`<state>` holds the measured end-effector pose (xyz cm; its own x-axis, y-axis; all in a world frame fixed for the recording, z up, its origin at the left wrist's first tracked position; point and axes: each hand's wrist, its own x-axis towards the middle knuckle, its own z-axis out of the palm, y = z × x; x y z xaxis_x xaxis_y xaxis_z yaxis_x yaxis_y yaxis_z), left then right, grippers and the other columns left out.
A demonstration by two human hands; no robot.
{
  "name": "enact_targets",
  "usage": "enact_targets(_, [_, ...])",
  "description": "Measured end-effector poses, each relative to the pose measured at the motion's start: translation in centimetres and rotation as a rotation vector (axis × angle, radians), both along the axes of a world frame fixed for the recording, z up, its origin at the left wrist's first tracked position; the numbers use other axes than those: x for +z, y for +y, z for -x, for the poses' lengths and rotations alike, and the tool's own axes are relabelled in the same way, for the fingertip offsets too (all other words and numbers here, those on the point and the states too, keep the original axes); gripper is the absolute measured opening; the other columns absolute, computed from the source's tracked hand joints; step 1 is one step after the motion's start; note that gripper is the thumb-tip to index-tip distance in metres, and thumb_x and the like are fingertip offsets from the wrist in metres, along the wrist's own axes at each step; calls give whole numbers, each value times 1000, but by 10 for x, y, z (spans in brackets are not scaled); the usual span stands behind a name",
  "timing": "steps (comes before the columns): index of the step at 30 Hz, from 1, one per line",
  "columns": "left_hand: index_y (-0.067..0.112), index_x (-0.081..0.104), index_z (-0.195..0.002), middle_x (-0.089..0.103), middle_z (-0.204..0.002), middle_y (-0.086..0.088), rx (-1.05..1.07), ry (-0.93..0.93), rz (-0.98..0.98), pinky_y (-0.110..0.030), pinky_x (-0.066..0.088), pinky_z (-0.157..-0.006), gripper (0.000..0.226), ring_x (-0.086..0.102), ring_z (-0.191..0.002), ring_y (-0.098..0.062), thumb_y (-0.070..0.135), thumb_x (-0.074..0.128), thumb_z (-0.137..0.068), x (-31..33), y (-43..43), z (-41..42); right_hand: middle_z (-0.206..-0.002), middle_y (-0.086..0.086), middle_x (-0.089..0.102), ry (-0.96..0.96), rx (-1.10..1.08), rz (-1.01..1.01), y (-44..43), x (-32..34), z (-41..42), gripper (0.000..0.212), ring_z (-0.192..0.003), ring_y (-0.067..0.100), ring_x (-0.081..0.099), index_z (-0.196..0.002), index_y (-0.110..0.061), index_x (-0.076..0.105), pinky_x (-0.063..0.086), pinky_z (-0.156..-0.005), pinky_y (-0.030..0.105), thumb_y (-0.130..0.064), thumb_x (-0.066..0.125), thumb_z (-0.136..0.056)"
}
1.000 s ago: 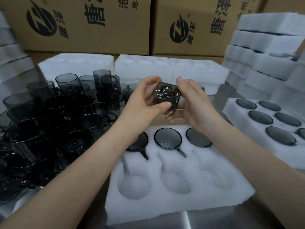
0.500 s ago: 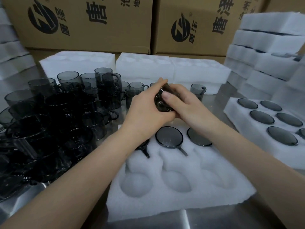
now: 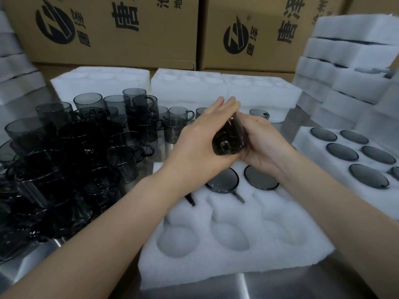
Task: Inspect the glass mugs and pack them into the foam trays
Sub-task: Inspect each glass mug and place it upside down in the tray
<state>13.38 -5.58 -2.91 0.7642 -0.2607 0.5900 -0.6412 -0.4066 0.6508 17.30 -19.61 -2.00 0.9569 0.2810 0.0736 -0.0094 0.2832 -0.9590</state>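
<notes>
The mug (image 3: 228,139) is off the table, tilted, sandwiched between both hands with its base turned toward the person. The left hand (image 3: 200,137) lies flat against its near side, fingers (image 3: 224,106) straight and together, pressing rather than wrapping; where its thumb sits I cannot tell. The right hand (image 3: 265,145) cups the far side, fingers curled round the wall.

Directly under the grip is the tray (image 3: 237,262). Its far row holds packed mugs (image 3: 222,180), rims up, handles in their slots. The three pockets (image 3: 231,236) nearer the person are empty. Left of the grip, loose mugs (image 3: 86,147) crowd the table, stacked close.

The mug looks like thin smoked glass: probably light, rigid, slick and easily chipped at the rim or handle. A palm-to-palm hold suits turning it for inspection but gives little security on smooth glass. For lowering it, a hold round the body seems safer, with the handle left free to line up with its slot. The foam should yield a little, so a gentle push ought to seat it. Knocking it against a packed neighbour is the likely risk.
</notes>
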Motion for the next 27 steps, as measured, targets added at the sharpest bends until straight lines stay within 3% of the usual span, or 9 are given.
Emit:
enact_targets(2, [10,46,-140,41,-150,-3,-38,-64,-57,-25,24,-117,72,20,-146,-14,-3,74,-75,1,0,2,-89,12,74,12,13,-8,-1,-1,-2,32,-80,21,73,-102,0,67,59,-59,33,-20,41,-104])
enact_targets(4, [13,46,-140,38,-151,0,-30,-93,-59,-36,22,-120,77,13,-148,-17,-4,76,-72,3,0,2,-116,14,69,58,104,-37,-2,-2,-4,41,-103,25,69,-120,-5,63,59,-79,41,-34,41,-103])
enact_targets(5, [20,45,-140,34,-152,6,-3,-83,-48,-38,19,-120,81,10,-148,-16,-4,78,-70,4,-1,1,-119,12,69,85,146,-52,-2,-1,-4,46,-106,24,68,-120,-10,65,59,-79,40,-44,41,-100])
enact_targets(7, [31,42,-141,29,-152,16,72,-61,-56,-29,13,-121,87,6,-149,-11,-1,80,-69,5,-1,-2,-109,8,72,113,197,-69,-1,1,-3,48,-98,21,70,-112,-17,70,59,-67,35,-53,40,-98])
enact_targets(9, [33,40,-143,31,-154,14,131,-80,-103,-18,11,-117,89,9,-147,-10,8,82,-69,4,0,-3,-102,6,72,110,186,-75,-2,1,-2,48,-92,19,71,-110,-18,69,57,-63,32,-54,39,-99])
enact_targets(13, [20,35,-147,36,-154,1,145,-176,-196,-38,20,-119,92,25,-143,-17,36,78,-68,-1,-2,-1,-104,12,71,-3,59,-100,-2,-2,-4,41,-94,23,70,-108,-12,71,58,-67,34,-44,49,-96])
enact_targets(15, [14,28,-150,31,-156,-2,149,-157,-189,-23,16,-118,96,24,-143,-12,40,76,-71,-3,-5,-1,-101,13,72,-59,19,-107,-2,-4,-4,37,-93,24,71,-98,-9,75,58,-69,35,-41,57,-89])
enact_targets(18, [13,17,-153,20,-160,-2,187,-101,-200,-3,9,-107,94,17,-145,-8,30,74,-81,-6,-5,-5,-86,9,73,-109,-3,-40,0,-6,-4,35,-80,20,71,-90,-8,73,57,-64,30,-40,62,-81])
enact_targets(27, [16,30,-149,24,-159,3,-2,-142,-162,-9,15,-113,82,7,-147,-4,-2,66,-77,-5,2,-7,-86,6,73,7,90,-74,-5,-2,-3,33,-78,19,72,-102,-6,65,57,-60,31,-35,56,-91])
